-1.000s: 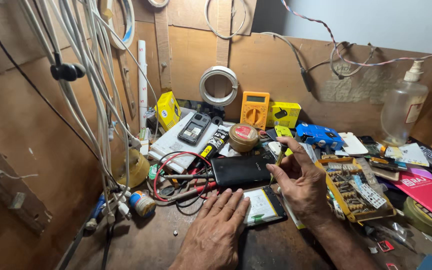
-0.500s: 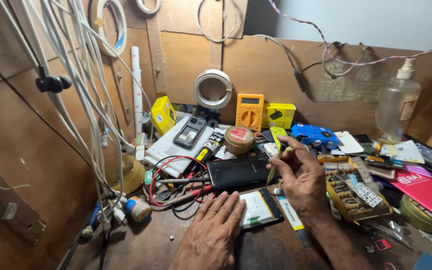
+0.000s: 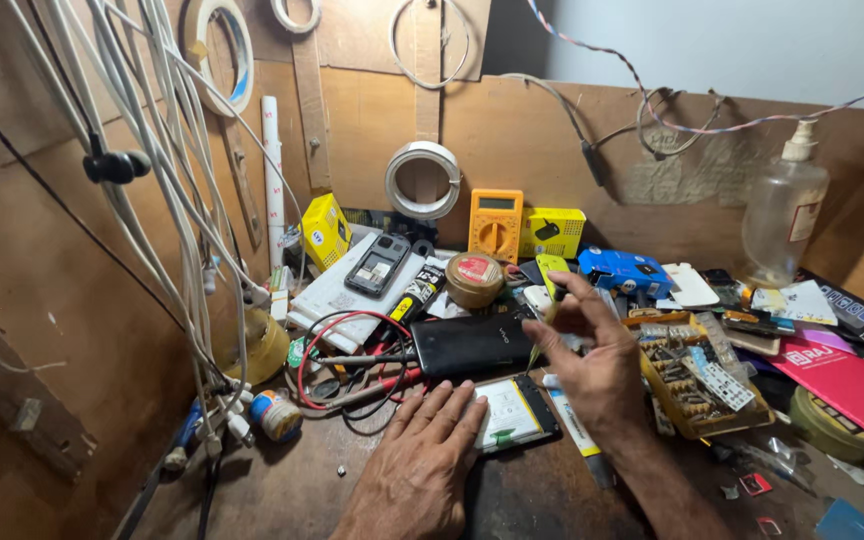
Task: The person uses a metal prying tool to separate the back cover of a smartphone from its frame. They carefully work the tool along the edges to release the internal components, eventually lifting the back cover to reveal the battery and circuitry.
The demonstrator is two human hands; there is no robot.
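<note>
My left hand [image 3: 420, 462] lies flat on the wooden bench, palm down, its fingertips touching the near edge of an opened phone with a white battery [image 3: 514, 414]. Just beyond it rests a black phone back [image 3: 472, 343]. My right hand [image 3: 592, 368] hovers over the right end of that black phone, thumb and fingers pinched on a thin pointed tool [image 3: 533, 357] whose tip points down toward the opened phone. A white tube [image 3: 578, 436] lies under my right wrist.
Red and black leads [image 3: 350, 350] curl left of the phones. Behind are a round tin [image 3: 474, 279], an orange multimeter [image 3: 495, 224], yellow boxes [image 3: 556, 232], a tape roll [image 3: 423, 180] and a clear bottle [image 3: 782, 215]. A parts tray [image 3: 697, 385] sits right; white cables [image 3: 162, 150] hang left.
My right hand has lifted a little off the black phone and drawn its fingers into a pinch on the tool. My left hand has stayed flat beside the opened phone.
</note>
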